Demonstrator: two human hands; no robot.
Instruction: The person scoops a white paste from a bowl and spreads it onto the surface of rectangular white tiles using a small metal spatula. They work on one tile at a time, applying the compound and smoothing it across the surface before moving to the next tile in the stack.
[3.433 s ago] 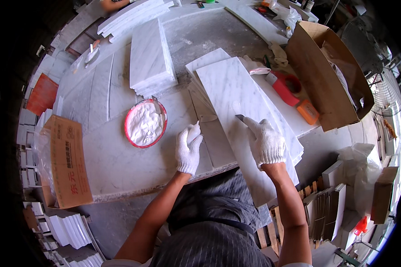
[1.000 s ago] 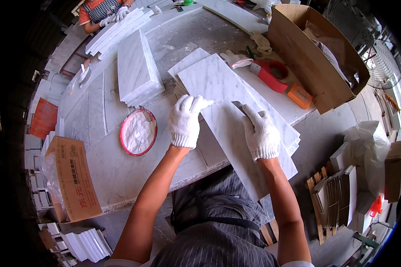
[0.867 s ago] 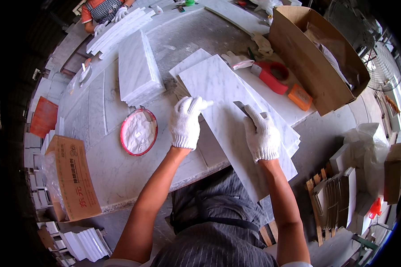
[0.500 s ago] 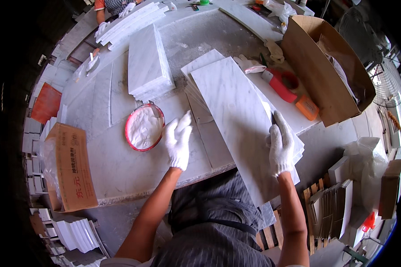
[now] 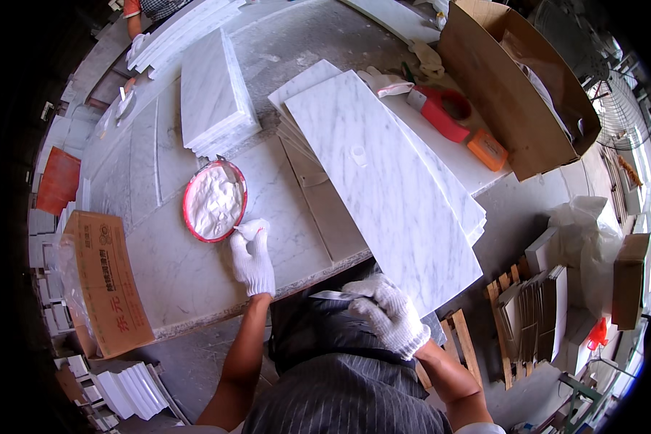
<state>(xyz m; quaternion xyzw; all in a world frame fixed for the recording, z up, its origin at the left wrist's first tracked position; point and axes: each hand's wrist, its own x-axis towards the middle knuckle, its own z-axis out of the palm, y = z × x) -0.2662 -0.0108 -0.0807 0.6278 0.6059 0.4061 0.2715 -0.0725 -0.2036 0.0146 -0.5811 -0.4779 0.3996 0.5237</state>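
My gloved left hand [image 5: 253, 254] is at the near right rim of a red-edged bowl of white paste [image 5: 186, 210], its thumb and fingers pinched on the rim. My gloved right hand [image 5: 390, 312] is closed around a putty knife [image 5: 331, 295]; the thin metal blade points left, over my lap, and the fingers hide its handle. Just beyond that hand lies a long grey-veined white marble slab [image 5: 405, 210], at an angle atop a stack of similar slabs [image 5: 307, 81], its near end jutting past the table edge. A small pale round patch [image 5: 358, 155] shows on its upper face.
Another slab stack [image 5: 213, 90] stands behind the bowl. Cardboard boxes sit at the left [image 5: 108, 282] and far right [image 5: 517, 94]. A red tape roll [image 5: 441, 116], an orange box [image 5: 487, 150] and gloves [image 5: 383, 83] lie right of the slabs. Another person's sleeve [image 5: 132, 7] shows far left.
My left hand has closed on the bowl's rim. My right hand has left the slab's right edge and come nearer my body, with the putty knife now visible. The pale patch now shows on the slab.
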